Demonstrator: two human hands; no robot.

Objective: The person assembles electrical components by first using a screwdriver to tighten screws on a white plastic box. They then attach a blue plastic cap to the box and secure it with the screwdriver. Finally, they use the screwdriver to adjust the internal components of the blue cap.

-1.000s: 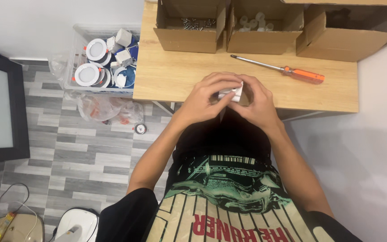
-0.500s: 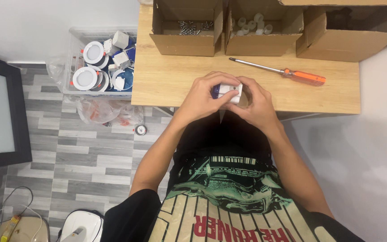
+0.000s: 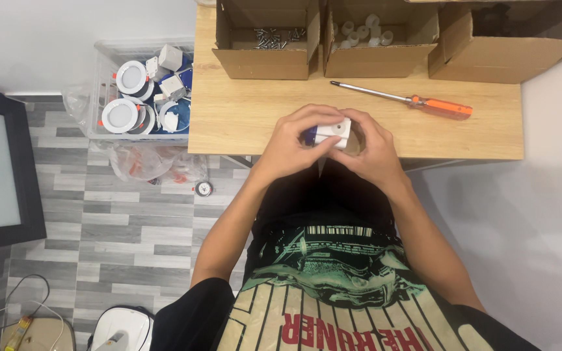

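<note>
The left hand [image 3: 292, 144] is gripping the small white box [image 3: 333, 132] from its left side, the right hand [image 3: 373, 148] is clasping it from the right, both holding it over the worktop's [image 3: 242, 120] near edge, the orange-handled screwdriver [image 3: 417, 102] lying beyond.

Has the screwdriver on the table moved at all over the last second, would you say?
No. The screwdriver lies in the same spot before the cardboard boxes, its tip toward the left one; only the camera shifted.

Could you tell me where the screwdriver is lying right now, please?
In the head view, the screwdriver lies on the wooden table, right of centre, just in front of the cardboard boxes and beyond the right hand, untouched.
</note>
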